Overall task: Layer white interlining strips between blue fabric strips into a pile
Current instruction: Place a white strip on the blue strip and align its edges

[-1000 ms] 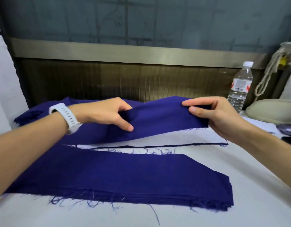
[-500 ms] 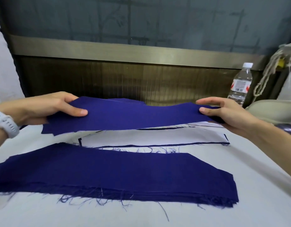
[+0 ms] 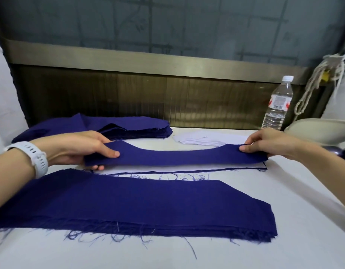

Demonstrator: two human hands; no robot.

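Left hand (image 3: 84, 148), right hand (image 3: 268, 144) each pinch blue strip (image 3: 177, 158) ends, taut — uneven lowering could skew it, leaving white interlining (image 3: 197, 168) exposed.

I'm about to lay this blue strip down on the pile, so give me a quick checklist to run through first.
1. Both ends held: ok. The left hand pinches one end of the blue strip and the right hand pinches the other.
2. Strip spread out with no twist or fold: ok.
3. White layer on top to receive it: ok. A white strip shows just under the near edge.
4. Edges lined up with that white strip: cannot tell, because the blue strip hides most of it.
5. Next white piece within reach: ok. The stack of white strips lies just beyond, near the right hand.
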